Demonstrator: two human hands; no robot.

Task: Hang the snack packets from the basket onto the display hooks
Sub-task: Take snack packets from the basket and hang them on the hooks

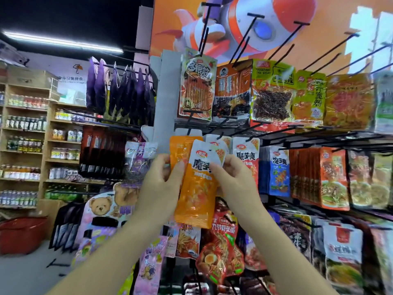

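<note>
The left hand and right hand both pinch the orange packet by its sides, near the white top; it sits just under a black hook; best to keep it flat, find its hole, then slide it straight on.

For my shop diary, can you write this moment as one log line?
left hand: holds orange packet | right hand: pinches its top | packet: tilted, not yet hung | red basket: lower left
</note>
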